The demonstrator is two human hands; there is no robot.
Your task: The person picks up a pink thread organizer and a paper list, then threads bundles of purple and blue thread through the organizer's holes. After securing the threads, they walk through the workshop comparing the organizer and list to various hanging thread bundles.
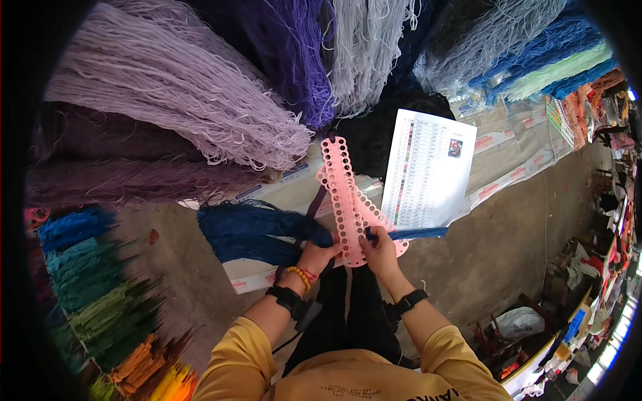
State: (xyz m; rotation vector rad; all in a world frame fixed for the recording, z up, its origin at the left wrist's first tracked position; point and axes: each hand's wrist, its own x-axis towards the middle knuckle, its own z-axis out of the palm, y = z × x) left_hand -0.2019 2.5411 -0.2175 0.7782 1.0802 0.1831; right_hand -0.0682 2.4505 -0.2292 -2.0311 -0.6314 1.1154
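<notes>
A pink floss holder card (342, 204) with rows of round holes along its edges lies in front of me, overlapping other pink holed cards (378, 217). My left hand (317, 258) is closed at the card's lower left edge, with a thick bundle of dark blue yarn (251, 230) gathered in it and spreading out to the left. My right hand (381, 255) pinches a thin strand of dark blue yarn (418, 233) at the card's right edge. The strand's tail stretches to the right, over the bottom of a printed paper sheet (428, 167).
Large hanks of mauve (180, 87), purple (294, 60) and grey yarn (368, 53) cover the table's far side. Black yarn (381, 127) sits behind the cards. Coloured yarn bundles (93, 287) line the left. A cluttered shelf (562, 334) stands at the right.
</notes>
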